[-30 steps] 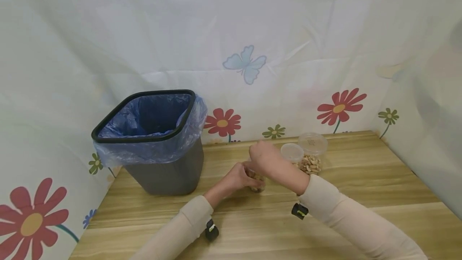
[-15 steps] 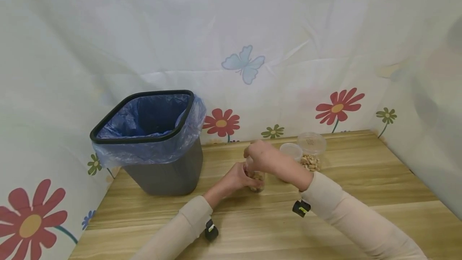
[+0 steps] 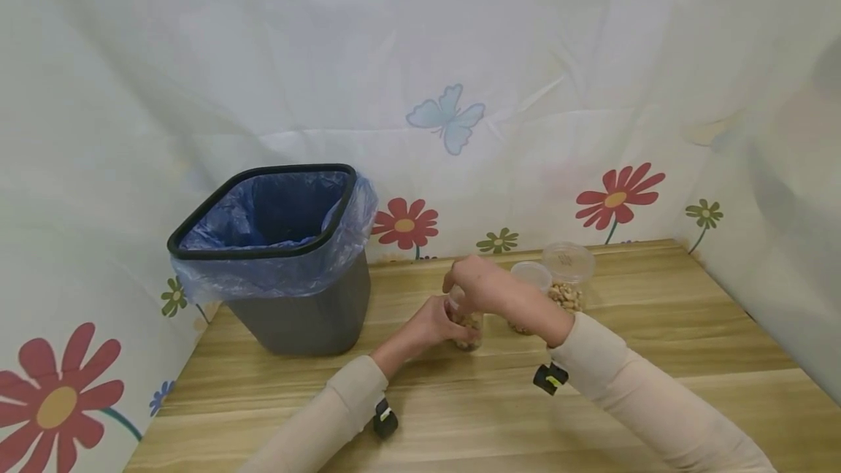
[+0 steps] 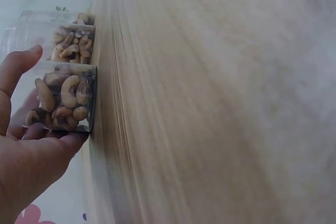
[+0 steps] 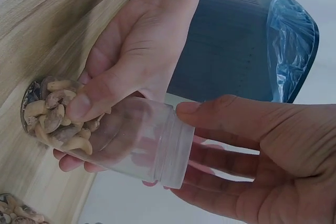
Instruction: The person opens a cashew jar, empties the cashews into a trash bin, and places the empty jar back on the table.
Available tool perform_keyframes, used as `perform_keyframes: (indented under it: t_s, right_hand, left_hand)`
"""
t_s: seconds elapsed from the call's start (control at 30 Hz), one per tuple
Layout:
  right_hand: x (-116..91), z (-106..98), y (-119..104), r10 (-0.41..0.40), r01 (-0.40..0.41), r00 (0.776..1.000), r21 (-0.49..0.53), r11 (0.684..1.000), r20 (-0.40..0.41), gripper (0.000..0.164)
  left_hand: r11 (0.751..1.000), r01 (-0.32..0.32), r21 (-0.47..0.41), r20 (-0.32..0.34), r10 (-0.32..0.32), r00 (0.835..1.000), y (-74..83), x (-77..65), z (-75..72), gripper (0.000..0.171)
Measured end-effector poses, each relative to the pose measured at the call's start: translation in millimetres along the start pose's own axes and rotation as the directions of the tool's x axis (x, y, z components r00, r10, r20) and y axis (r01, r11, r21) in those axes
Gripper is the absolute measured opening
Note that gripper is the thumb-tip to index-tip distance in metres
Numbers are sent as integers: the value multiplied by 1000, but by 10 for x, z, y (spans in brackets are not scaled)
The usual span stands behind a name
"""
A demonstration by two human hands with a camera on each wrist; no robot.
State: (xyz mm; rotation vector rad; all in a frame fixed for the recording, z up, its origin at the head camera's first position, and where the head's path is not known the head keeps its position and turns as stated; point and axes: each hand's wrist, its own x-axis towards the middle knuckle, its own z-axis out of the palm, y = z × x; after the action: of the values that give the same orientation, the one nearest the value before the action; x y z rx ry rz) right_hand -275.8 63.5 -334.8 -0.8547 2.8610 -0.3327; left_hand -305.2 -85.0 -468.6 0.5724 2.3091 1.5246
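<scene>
A clear plastic jar (image 3: 471, 328) with cashews in its lower part stands on the wooden table. My left hand (image 3: 430, 321) grips its body, thumb on one side and fingers round the other, as the left wrist view shows with the cashews (image 4: 63, 98) beside the thumb. At the jar's top is a translucent screw lid (image 5: 181, 153). My right hand (image 3: 485, 285) holds this lid between the thumb and the fingers. In the head view the right hand hides most of the lid. The lid sits on the jar's neck.
Two more lidded jars of nuts stand behind and right of the hands: a smaller jar (image 3: 531, 276) and a wider jar (image 3: 566, 263). At the left stands a grey trash bin (image 3: 309, 320) with a blue liner (image 3: 276, 276). A flowered curtain (image 3: 525, 166) backs the table (image 3: 657, 356).
My right hand has turned and dropped slightly at the lid, its fingers changing position. The left hand keeps the jar in the same place.
</scene>
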Motion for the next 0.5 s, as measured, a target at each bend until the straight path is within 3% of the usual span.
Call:
perform_keyframes:
  t_s: [0.27,0.5]
  right_hand:
    - [-22,-26,10,-47,47,999,14,999,16,25]
    - [-22,-46,-11,-110,112,991,-25,993,75,33]
  left_hand:
    - [1000,-20,-15,36,21,999,-22,-3,-24,27]
    - [999,-13,-32,81,16,997,-36,-66,-90,29]
